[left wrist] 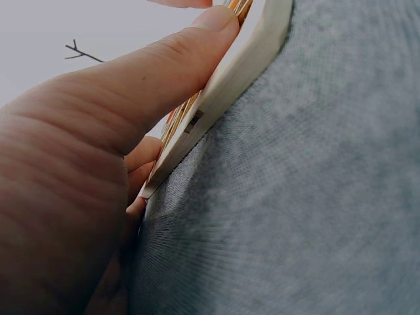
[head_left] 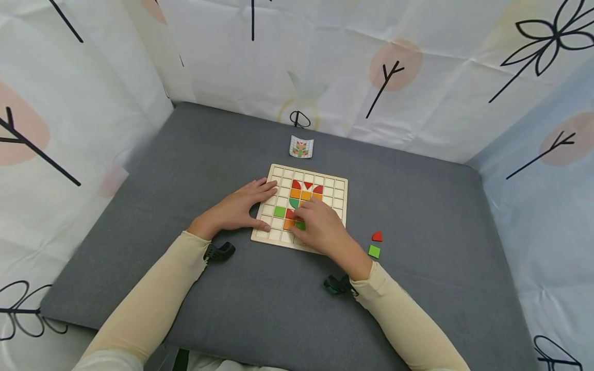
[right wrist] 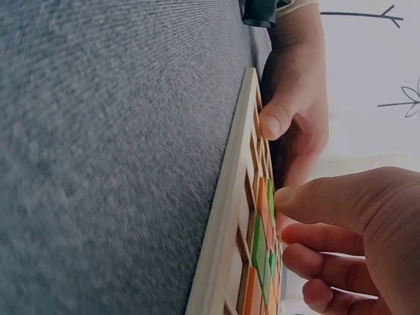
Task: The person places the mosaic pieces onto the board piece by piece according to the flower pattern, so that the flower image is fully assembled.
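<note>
A square wooden grid board lies on the grey table, with red, orange and green tiles in its middle cells. My left hand rests on the board's left side, fingers spread and thumb on the near left corner; in the left wrist view the thumb lies across the rim. Over the lower middle tiles is my right hand. In the right wrist view its thumb reaches down to the tiles beside a light green tile, its other fingers bent and apart from the thumb. No tile shows between them.
Right of the board lie a red rounded tile and a light green square tile. Behind the board is a small pattern card. A printed white curtain hangs around the grey table.
</note>
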Demonstrator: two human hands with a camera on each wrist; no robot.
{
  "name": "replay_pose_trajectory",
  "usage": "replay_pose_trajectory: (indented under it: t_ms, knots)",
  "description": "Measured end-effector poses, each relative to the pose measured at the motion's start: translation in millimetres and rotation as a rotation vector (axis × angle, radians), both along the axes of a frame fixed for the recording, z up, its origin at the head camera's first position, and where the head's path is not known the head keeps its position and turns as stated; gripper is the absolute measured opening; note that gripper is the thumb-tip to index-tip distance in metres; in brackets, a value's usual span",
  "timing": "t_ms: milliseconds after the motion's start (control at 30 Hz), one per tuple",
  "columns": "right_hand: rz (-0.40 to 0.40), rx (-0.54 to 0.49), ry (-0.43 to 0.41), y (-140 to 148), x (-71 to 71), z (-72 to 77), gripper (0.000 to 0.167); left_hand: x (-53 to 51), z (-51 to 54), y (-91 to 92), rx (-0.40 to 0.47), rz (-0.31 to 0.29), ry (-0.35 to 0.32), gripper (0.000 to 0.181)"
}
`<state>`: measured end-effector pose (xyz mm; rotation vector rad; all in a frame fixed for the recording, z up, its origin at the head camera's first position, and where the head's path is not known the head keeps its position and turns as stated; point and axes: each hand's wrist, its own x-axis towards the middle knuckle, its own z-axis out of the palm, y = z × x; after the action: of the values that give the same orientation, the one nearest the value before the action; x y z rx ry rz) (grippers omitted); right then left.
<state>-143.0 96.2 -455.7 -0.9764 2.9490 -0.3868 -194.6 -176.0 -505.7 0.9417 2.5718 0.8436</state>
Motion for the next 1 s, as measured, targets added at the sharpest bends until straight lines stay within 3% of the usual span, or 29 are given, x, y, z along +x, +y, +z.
replay_pose_trajectory:
  t_ms: [300, 500, 700, 1000]
  knots:
    - [-0.052, -0.119, 0.034, 27.7, 8.2, 9.3, 0.017, -0.3, -3.0, 0.4, 0.004, -0.003, -0.001, 0.112]
    - [-0.157, -0.181, 0.029, 60.5, 17.1, 24.1, 0.021, -0.7, -2.3, 0.6, -0.008, -0.004, 0.003, 0.113]
    - [-0.266, -0.207, 0.085, 95.5, 19.3, 33.4, 0.025, -0.7, -0.1, 0.4, -0.017, 0.006, 0.002, 0.113]
    - [-0.347, -0.246, 0.130, 132.8, 25.2, 37.4, 0.024, -0.3, -2.0, 0.0, -0.013, 0.007, 0.007, 0.113]
